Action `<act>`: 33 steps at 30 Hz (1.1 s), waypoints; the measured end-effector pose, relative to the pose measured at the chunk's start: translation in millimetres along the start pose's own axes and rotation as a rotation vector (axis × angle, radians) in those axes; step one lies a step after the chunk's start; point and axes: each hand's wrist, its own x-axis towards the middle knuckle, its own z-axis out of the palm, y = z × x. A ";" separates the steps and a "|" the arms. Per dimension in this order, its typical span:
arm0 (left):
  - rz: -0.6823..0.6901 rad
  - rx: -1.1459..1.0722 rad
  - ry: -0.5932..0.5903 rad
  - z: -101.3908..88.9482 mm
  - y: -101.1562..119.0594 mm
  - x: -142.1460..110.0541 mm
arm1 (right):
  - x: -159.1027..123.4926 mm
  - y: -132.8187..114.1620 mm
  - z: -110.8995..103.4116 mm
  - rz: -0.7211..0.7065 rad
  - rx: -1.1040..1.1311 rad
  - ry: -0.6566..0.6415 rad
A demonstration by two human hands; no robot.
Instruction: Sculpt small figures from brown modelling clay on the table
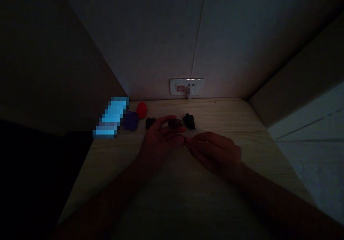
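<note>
My left hand (162, 137) and my right hand (215, 152) meet over the wooden tabletop, fingertips nearly touching. Both pinch at a tiny dark bit (185, 139) between them, too dim to name. A dark reddish-brown lump (174, 123) shows between the spread upper fingers of my left hand; whether it is held or lies behind them I cannot tell. Beyond the hands sits a black lump (189, 121), pointed at one end. Another dark lump (150, 123) is partly covered by my left hand. Farther left lie a purple lump (131, 121) and a smooth red lump (141, 110), all looking like modelling clay.
A glowing, blurred-out phone-like screen (111, 118) stands at the table's left edge. The wall behind carries a white socket plate (173, 86) with a plug (189, 91) in it. Panels border the wooden table (228, 114) left and right. The light is very dim.
</note>
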 end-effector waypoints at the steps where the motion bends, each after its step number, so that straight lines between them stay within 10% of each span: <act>1: -0.008 0.000 0.002 0.2 0.2 -0.3 | 0.4 -0.1 -0.2 -0.007 -0.009 -0.003; 33: -0.075 -0.032 -0.015 1.6 1.4 -1.6 | 2.6 -5.3 -7.3 -0.099 -0.119 0.006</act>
